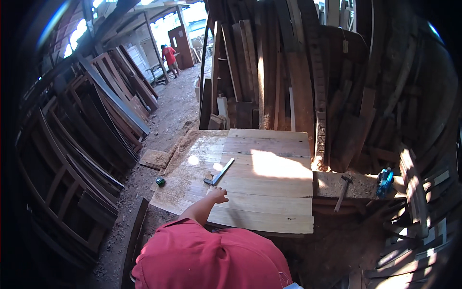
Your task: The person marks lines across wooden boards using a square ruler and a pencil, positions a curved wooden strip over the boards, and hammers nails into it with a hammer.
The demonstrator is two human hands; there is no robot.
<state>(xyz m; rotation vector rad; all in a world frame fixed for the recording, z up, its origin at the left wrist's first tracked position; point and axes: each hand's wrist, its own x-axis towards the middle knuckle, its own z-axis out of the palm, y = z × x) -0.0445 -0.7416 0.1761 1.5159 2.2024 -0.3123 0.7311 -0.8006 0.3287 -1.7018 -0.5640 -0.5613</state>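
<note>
Out over the pale boards [269,200] with the left hand [219,194], just short of the metal square [225,169] lying on them! Cannot tell, at this size, whether spread or pinching; no sight of the right hand. Done: laying boards side by side. Not done: lifting square or green tape measure [160,181], by the left edge.

1. Square [224,171]: L-shaped, with a straight, pale metallic blade and a shorter dark stock; it lies at the left part of the planks, blade slanting toward the far right, stock at the near end.
2. Planks [269,186]: pale wood, lying flat side by side, lengthwise left to right, brightly sunlit toward the far right.
</note>
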